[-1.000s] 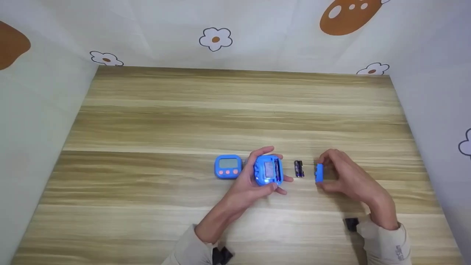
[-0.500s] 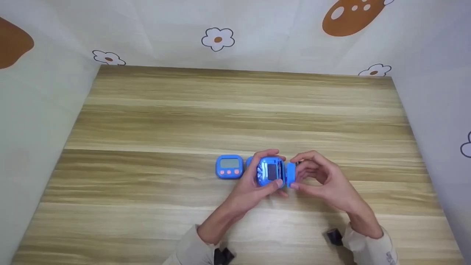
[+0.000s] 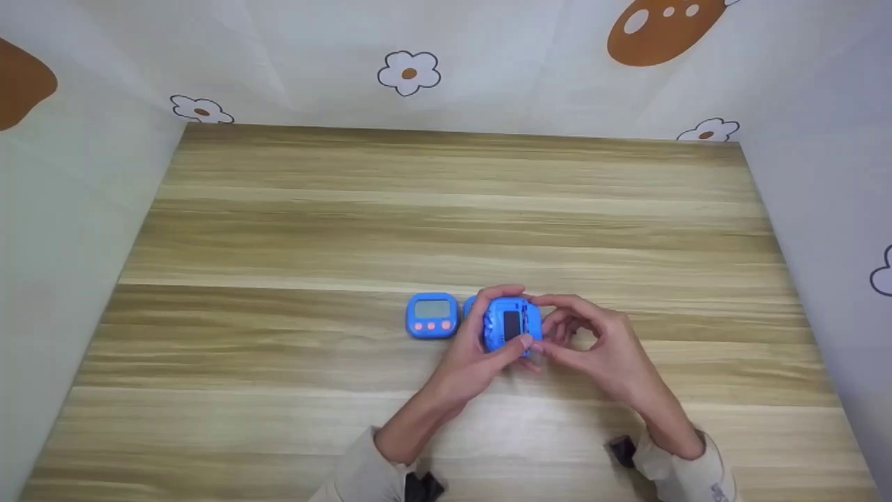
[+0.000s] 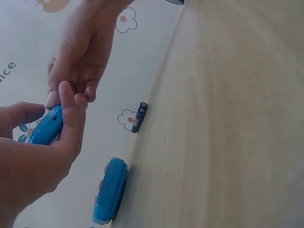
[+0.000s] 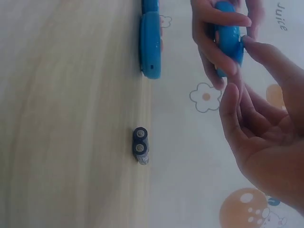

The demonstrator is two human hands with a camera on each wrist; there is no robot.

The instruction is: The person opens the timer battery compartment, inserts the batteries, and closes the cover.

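Note:
My left hand (image 3: pixel 460 362) grips a blue digital timer (image 3: pixel 512 324) with its back facing up, fingers around its far edge and thumb on the near edge. The timer's back bears a dark rectangular patch. At its right side my right hand (image 3: pixel 613 352) pinches the blue battery cover (image 3: pixel 534 321), which lies against the open battery slot. Both hands hold these above the table, as the left wrist view shows. Two small dark batteries (image 5: pixel 140 148) lie side by side on the table, hidden in the head view behind my right hand.
A second blue timer (image 3: pixel 432 315), with a grey screen and pink buttons, lies face up to the left. Part of another blue timer (image 3: pixel 470 305) shows behind my left hand. The wood-grain table (image 3: pixel 446 223) is bordered by a pale patterned curtain (image 3: pixel 488 77).
My right hand has moved left with the battery cover, from beyond the batteries to the timer's edge. The cover now meets the slot. My left hand stays nearly still.

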